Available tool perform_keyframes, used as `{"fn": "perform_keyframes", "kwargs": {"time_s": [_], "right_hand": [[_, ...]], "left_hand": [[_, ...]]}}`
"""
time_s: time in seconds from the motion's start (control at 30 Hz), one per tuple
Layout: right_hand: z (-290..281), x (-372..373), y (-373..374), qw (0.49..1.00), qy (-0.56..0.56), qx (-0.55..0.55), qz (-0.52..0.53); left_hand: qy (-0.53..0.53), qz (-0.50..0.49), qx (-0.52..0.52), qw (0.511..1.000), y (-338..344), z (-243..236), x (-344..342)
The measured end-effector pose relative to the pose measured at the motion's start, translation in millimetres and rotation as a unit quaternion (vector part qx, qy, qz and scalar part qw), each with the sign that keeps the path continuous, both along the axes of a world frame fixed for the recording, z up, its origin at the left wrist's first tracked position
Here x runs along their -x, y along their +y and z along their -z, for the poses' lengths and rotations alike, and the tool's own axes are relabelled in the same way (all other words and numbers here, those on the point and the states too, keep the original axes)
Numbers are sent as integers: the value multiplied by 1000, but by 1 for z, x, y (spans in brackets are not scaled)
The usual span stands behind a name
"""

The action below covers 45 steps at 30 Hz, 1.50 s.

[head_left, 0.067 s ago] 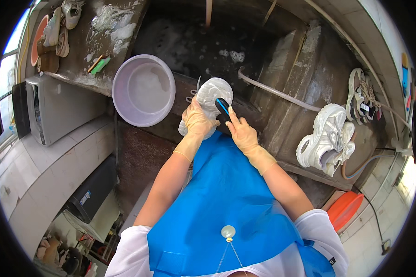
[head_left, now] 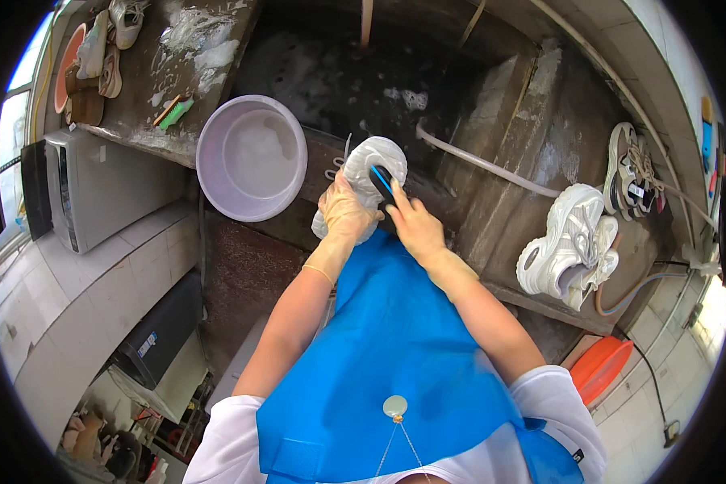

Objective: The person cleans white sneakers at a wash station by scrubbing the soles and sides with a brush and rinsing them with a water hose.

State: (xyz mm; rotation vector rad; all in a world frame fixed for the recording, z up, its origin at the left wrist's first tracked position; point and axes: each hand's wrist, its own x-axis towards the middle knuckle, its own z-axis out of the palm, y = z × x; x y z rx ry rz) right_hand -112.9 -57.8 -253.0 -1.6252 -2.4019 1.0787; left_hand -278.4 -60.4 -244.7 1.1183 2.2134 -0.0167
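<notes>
Just past where our blue apron [head_left: 379,339] ends, our left hand [head_left: 344,211] clamps its fingers on a white shoe [head_left: 366,161], sole toward us, while our right hand [head_left: 416,227] wraps its fingers round a black-handled tool [head_left: 381,183], probably a brush, over that sole. Beyond, we see a lilac basin [head_left: 205,165] at left and, farther off, white foam [head_left: 414,99].

Black sleeve tag [head_left: 578,456] with one pale character, black box's [head_left: 176,321] label [head_left: 147,344] unreadable.

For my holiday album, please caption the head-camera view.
Yellow-gloved left hand grips a white shoe; yellow-gloved right hand holds a black, blue-striped tool at its pale sole.
</notes>
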Motion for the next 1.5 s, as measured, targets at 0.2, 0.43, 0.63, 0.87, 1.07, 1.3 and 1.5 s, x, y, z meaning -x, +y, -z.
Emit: {"fn": "perform_keyframes", "kwargs": {"time_s": [0.2, 0.43, 0.63, 0.87, 1.07, 1.3, 1.5], "right_hand": [[-3, 46, 28, 998, 18, -58, -37], [-14, 61, 64, 995, 70, 48, 62], [-16, -8, 15, 982, 44, 157, 99], [-58, 65, 128, 966, 75, 247, 29], [-10, -3, 58, 972, 181, 77, 129], [-30, -5, 44, 977, 61, 184, 91], [-27, 68, 94, 993, 49, 107, 14]], "left_hand": [[2, -19, -47, 999, -15, 33, 5], [-51, -34, 1, 998, -8, 23, 6], [-35, -28, 67, 997, 4, 10, 5], [-21, -19, 100, 995, 2, 19, 10], [-10, -11, 149, 989, 12, 13, 3], [-27, -24, 141, 989, 8, 13, 9], [-50, -20, 125, 991, 19, 7, 7]]}}
